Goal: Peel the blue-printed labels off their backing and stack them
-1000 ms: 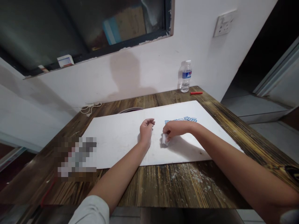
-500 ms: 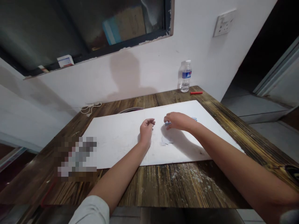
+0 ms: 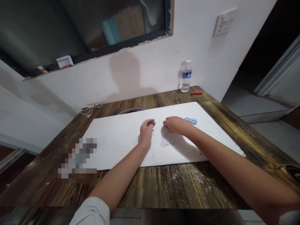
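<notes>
My left hand (image 3: 146, 130) rests on the white board (image 3: 117, 140) with its fingers curled in; a tiny dark spot shows at the fingertips, too small to name. To its right, my right hand (image 3: 176, 124) is palm down over the board, its fingers closed on a small blue piece (image 3: 167, 127) that they mostly hide. Just beyond the right wrist lie several blue-edged pieces (image 3: 191, 121) in a cluster. Thin white paper scraps (image 3: 166, 142) lie on the board below the right hand, partly in its shadow.
A water bottle (image 3: 187, 76) and a red pen-like stick (image 3: 196, 92) stand and lie at the table's back right. A pale cord (image 3: 89, 108) is coiled at the back left. Part of a round object (image 3: 131, 110) shows behind the board. A blurred patch covers the left side.
My right hand has tilted and dropped slightly, hiding more of the small blue piece. More of the blue-edged cluster now shows beyond the wrist. My left hand is almost unmoved.
</notes>
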### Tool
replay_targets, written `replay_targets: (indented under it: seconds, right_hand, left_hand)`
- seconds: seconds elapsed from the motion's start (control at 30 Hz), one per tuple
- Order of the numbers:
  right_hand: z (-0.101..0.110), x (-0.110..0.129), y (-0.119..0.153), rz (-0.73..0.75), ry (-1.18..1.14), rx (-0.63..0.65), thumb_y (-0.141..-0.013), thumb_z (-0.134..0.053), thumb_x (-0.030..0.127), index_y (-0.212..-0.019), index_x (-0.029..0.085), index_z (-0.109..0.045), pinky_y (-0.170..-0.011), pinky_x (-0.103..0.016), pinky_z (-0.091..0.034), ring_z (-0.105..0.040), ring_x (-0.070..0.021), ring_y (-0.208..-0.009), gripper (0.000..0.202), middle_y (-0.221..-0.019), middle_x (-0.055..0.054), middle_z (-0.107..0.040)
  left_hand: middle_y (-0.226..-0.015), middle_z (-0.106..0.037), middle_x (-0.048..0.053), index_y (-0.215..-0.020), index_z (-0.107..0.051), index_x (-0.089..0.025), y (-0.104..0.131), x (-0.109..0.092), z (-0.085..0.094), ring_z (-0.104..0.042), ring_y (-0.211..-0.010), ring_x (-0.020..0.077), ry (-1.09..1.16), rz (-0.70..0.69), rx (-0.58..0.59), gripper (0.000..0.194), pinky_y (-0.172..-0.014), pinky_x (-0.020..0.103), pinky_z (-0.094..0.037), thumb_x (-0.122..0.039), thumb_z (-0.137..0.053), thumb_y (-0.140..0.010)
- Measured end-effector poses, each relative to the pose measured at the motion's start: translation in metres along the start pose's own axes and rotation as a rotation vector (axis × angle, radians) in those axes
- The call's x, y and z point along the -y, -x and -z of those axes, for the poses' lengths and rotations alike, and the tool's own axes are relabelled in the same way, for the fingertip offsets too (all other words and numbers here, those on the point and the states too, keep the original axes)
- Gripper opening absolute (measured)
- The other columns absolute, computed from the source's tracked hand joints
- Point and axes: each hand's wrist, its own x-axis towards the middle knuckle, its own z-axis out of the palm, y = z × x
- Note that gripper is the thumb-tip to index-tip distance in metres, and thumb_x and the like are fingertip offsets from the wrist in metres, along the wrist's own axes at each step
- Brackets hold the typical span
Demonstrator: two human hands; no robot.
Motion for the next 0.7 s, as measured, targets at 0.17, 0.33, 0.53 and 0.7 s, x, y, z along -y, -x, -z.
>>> replay_targets:
  seconds: [0.17,0.33,0.53,0.7]
  right_hand:
    - [-0.001,0.0,0.001,0.0,0.0,-0.016,-0.084,-0.048,0.007,-0.098,0.012,-0.067,-0.067,-0.03,-0.041,-0.064,-0.0245,-0.085,0.024,-0.096,-0.015,-0.066]
    - [0.002,-0.005,0.0,-0.024,-0.053,-0.022,-0.083,-0.048,0.007,-0.098,0.014,-0.068,-0.068,-0.029,-0.04,-0.063,-0.0229,-0.084,0.025,-0.094,-0.014,-0.067]
    - [-0.006,-0.018,-0.004,-0.042,-0.127,-0.057,-0.081,-0.05,0.005,-0.099,0.016,-0.07,-0.072,-0.027,-0.041,-0.063,-0.0224,-0.09,0.029,-0.098,-0.012,-0.069]
    - [-0.002,-0.021,-0.002,0.026,-0.374,-0.17,-0.08,-0.048,0.003,-0.102,0.019,-0.072,-0.075,-0.024,-0.043,-0.065,-0.0182,-0.086,0.037,-0.095,-0.006,-0.074]
  left_hand:
    - [-0.083,-0.067,0.003,-0.088,-0.067,-0.02,-0.001,0.002,0.0,-0.059,-0.076,0.0129,0.012,0.001,0.004,0.027,-0.06,0.021,-0.038,-0.016,-0.055,-0.065]
    - [-0.083,-0.067,0.003,-0.087,-0.067,-0.019,-0.001,0.002,0.0,-0.058,-0.077,0.013,0.01,-0.001,-0.003,0.027,-0.061,0.021,-0.038,-0.015,-0.054,-0.064]
    - [-0.084,-0.066,0.003,-0.088,-0.066,-0.019,0.0,0.001,0.0,-0.058,-0.077,0.0122,0.005,0.0,0.008,0.027,-0.06,0.02,-0.037,-0.015,-0.054,-0.065]
    - [-0.082,-0.066,0.002,-0.088,-0.066,-0.019,-0.001,0.001,0.0,-0.057,-0.075,0.0117,0.011,0.002,0.007,0.027,-0.06,0.021,-0.037,-0.016,-0.054,-0.065]
